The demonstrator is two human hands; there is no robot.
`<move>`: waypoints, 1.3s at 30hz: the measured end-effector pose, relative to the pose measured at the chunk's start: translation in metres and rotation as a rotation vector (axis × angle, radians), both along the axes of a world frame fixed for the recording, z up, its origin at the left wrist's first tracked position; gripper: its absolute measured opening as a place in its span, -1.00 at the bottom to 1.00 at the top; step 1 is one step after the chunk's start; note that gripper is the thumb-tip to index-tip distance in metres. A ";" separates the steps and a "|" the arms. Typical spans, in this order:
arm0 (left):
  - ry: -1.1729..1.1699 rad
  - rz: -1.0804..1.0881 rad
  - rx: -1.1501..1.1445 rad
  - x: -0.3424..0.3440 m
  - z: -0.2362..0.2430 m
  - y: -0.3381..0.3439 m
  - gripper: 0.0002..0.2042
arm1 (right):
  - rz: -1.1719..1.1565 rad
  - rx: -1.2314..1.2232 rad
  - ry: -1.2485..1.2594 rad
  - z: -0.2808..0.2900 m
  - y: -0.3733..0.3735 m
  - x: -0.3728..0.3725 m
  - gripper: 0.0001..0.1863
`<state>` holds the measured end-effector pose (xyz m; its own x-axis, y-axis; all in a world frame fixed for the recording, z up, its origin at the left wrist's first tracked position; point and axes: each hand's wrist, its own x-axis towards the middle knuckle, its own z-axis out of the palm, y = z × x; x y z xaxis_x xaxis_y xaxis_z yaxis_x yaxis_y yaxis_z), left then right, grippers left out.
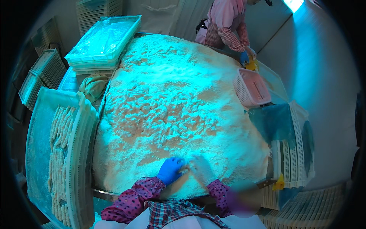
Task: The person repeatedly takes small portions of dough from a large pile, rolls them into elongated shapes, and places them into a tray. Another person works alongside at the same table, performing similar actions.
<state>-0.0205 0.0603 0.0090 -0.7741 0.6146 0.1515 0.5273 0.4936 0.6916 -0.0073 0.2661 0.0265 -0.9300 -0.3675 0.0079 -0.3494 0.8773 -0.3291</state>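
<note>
Over the near edge of the broad, metal-rimmed bench [105, 194], the blue-gloved left hand [170, 171] is just beside the pale-gloved right hand [203, 170]; blur hides whether either grip is open or closed. Irregular, powder-coated whitish lumps [164, 114] cover the bench's middle; stacked pale plastic trays [76, 133] stand left of it.

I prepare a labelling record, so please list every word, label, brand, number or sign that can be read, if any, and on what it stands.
None: I can read no text in this view. No legible marking shows on the near left tray stack, the pink basket, or the left hand and right hand.
</note>
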 end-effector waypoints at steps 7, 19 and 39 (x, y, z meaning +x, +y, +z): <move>0.260 -0.124 -0.089 0.043 0.004 -0.021 -0.68 | -0.618 -0.653 0.156 -0.004 0.011 -0.036 -0.79; -0.105 0.708 0.206 0.037 -0.021 -0.127 -0.80 | -0.119 -0.127 0.162 -0.012 -0.038 -0.048 -0.71; -0.041 0.213 -0.234 0.030 0.029 -0.094 -0.39 | -0.013 -0.234 -0.209 0.037 0.007 -0.041 -0.55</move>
<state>0.0094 -0.0334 0.0377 -0.8919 0.4522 -0.0090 0.3686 0.7382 0.5650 -0.0486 0.2727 0.0639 -0.9251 -0.3661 -0.1012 -0.2417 0.7730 -0.5866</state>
